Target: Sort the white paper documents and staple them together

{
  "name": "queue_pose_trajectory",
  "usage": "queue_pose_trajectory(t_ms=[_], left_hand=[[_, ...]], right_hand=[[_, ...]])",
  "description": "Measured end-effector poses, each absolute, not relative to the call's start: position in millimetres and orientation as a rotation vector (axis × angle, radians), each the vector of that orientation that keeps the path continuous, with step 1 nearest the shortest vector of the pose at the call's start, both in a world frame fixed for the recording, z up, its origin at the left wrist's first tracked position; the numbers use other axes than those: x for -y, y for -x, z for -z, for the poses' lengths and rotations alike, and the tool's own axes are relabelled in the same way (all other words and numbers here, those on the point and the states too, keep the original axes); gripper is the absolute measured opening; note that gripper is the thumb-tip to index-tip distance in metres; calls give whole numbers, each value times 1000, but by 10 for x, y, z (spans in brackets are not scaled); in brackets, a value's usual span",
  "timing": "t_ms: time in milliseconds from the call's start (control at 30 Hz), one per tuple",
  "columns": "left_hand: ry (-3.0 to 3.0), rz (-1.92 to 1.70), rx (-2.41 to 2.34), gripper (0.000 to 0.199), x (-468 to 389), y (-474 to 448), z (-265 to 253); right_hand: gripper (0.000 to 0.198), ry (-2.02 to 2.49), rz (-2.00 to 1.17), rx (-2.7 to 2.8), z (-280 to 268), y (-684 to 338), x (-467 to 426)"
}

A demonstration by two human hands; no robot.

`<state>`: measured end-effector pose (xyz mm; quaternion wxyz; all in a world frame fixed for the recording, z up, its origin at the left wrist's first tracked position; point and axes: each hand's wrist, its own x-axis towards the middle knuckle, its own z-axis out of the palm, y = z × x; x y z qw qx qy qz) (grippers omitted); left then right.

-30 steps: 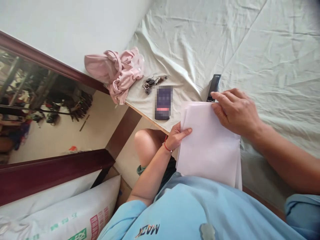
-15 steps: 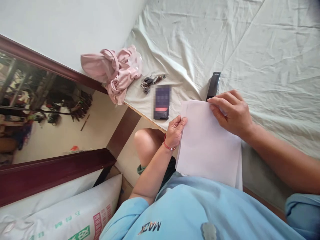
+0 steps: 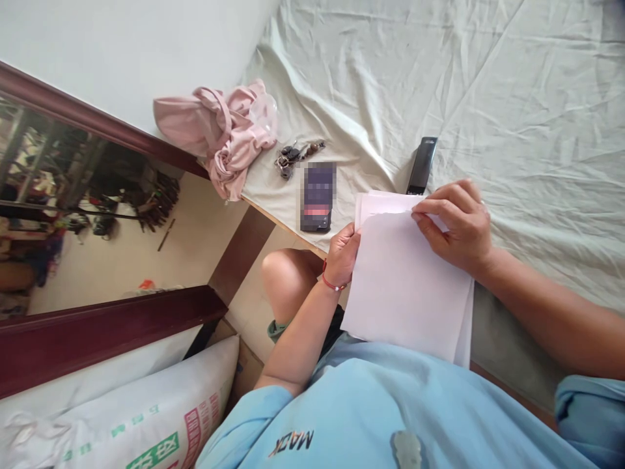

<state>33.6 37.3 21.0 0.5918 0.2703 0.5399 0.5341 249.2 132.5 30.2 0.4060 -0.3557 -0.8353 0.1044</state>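
Note:
White sheets of paper (image 3: 407, 286) lie in a loose stack before my body, their lower edge against the blue shirt. My left hand (image 3: 343, 253), with a red bracelet at the wrist, is closed on the left edge of the stack. Between thumb and forefinger my right hand (image 3: 455, 221) pinches the upper right edge of the top sheet. That sheet sits a little lower than those beneath, whose top edges show above it. Just beyond the sheets lies a black stapler-like object (image 3: 422, 166), its near end close to the paper.
On the pale cloth (image 3: 488, 85) are a phone (image 3: 317, 195), a bunch of keys (image 3: 289, 159) and a crumpled pink cloth (image 3: 234, 140). A framed mirror (image 3: 97, 215) leans at the left. A printed white sack (image 3: 146, 404) lies at the lower left.
My right hand has drawn the top sheet slightly down toward my body, uncovering the top edges of the sheets below. My left hand stays at the left edge.

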Motion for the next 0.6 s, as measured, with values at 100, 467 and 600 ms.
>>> queue_pose_trajectory(t_ms=[100,467,600], left_hand=[[-601,-1250,-1221,49,-385,-344,-220],[-577,-1318,-1309,61,-399,-386,-221],[-567,-1340,-1311,58,-391,-401,-232]], right_hand=[[15,971,-320,2179,-320,-2483,-1303],[12,858,-296,2191,-324,-2487,-1306],[16,955,-304,2187,-327,-2492,-1306]])
